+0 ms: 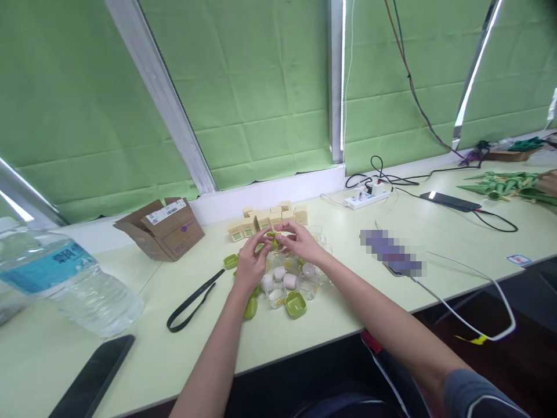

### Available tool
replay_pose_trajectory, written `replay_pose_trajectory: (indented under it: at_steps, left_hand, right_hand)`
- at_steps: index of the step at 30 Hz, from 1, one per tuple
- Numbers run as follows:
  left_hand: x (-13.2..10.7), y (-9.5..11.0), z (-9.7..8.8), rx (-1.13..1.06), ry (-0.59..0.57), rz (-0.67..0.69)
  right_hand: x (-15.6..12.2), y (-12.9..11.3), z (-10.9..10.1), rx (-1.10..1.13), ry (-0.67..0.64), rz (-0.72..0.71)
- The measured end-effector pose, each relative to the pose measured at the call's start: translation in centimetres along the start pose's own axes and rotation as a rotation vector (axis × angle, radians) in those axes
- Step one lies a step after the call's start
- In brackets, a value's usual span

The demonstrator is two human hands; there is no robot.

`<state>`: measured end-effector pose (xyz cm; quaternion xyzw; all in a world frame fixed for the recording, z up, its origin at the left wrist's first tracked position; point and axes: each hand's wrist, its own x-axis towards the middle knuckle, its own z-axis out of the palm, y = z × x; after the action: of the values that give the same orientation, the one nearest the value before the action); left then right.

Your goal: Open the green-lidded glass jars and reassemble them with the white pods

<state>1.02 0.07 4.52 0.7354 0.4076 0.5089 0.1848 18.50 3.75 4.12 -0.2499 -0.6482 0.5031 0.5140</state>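
- The left hand [252,264] and the right hand [302,244] meet above the middle of the tabletop [343,313], a smooth, pale surface.
- Between them is a small green piece [272,240], seemingly moulded plastic; the fingers of both hands are clamped on it, left hand on its left side, right on its right, though its full shape is partly covered.
- Just below the hands, on the near side, sits a loose cluster: see-through rounded containers [275,297], stubby pinkish-white cylinders [289,281], and a glossy green cup [296,305], shallow and squarish with soft corners.
- Beyond the hands stand small cream boxes [300,216], matt and sharp-edged, several with green squares on their fronts.
- To the left, a brown cardboard box [183,232] has its flaps up and a white label; nearer lies a thin black strap [195,303] bent into a loop.
- At the far left, a clear ribbed bottle [47,267] wears a blue label, with a flat black phone [98,371] on its near side.
- Over to the right is a white power strip [368,198]; creased green fabric blinds [243,87] hang behind everything.
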Motion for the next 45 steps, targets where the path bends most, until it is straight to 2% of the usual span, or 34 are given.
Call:
replay_pose_trajectory:
  at_steps: [3,6,9,11,15,19,26,35,39,45]
  left_hand:
    - [-0.1,-0.1,0.1,-0.066,0.079,-0.003]
    - [0.1,-0.7,0.0,-0.127,0.158,-0.038]
    - [0.2,-1.1,-0.3,-0.166,0.036,-0.157]
    - [0.1,-1.2,-0.5,-0.165,-0.014,-0.193]
    - [-0.2,-0.9,-0.7,-0.093,0.029,-0.136]
    - [-0.4,-0.3,-0.4,-0.084,-0.015,-0.109]
    - [-0.4,-0.5,-0.1,-0.086,-0.042,-0.057]
    - [-0.7,-0.7,0.4,-0.084,-0.100,-0.007]
    - [-0.8,-0.6,0.4,-0.074,-0.109,0.016]
    - [-0.9,-0.6,0.6,-0.055,-0.059,0.068]
  right_hand:
    - [0.0,0.4,0.2,0.117,-0.044,0.063]
    - [-0.1,0.4,0.4,0.168,-0.051,0.065]
    - [-0.1,0.1,0.4,0.130,-0.064,0.050]
    - [-0.1,-0.1,0.1,0.008,-0.004,-0.003]
    - [-0.2,-0.5,-0.5,-0.217,0.143,-0.126]
    - [-0.7,-0.5,-0.1,-0.322,0.086,-0.201]
    - [-0.9,0.1,-0.1,-0.305,0.041,-0.245]
    - [-0.8,-0.4,-1.4,-0.685,0.012,-0.516]
    - [-1.0,-0.5,-1.4,-0.681,-0.009,-0.507]
    - [-1.1,0.1,-0.7,-0.532,0.116,-0.402]
